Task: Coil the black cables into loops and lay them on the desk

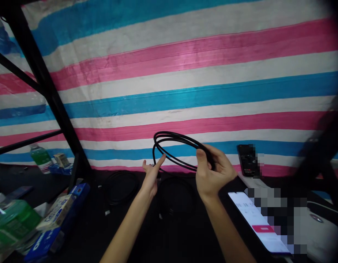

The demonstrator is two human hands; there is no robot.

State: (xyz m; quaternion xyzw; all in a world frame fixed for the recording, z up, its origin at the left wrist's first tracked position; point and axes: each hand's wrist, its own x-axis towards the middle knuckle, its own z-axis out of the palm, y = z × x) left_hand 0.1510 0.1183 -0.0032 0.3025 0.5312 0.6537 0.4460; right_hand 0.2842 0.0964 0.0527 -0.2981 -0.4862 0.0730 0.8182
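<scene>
Black surface (83,226). One coiled black cable (121,186) just left of the left hand (151,177). A second coil (176,199) below, between both hands. Lit phone (258,223) right of the right hand (213,175). Dark phone (247,160) beyond it. Blue-white boxes (59,215) far left.

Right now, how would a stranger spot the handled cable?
In front of the striped sheet, find the hands. The black cable loops between them, pinched in the right hand and touched by the left hand; other coils lie flat on the table.

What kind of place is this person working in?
Probably a makeshift workshop corner: a striped tarp as backdrop, a black metal rack at left, a black cable held in loops over the dark table.
</scene>
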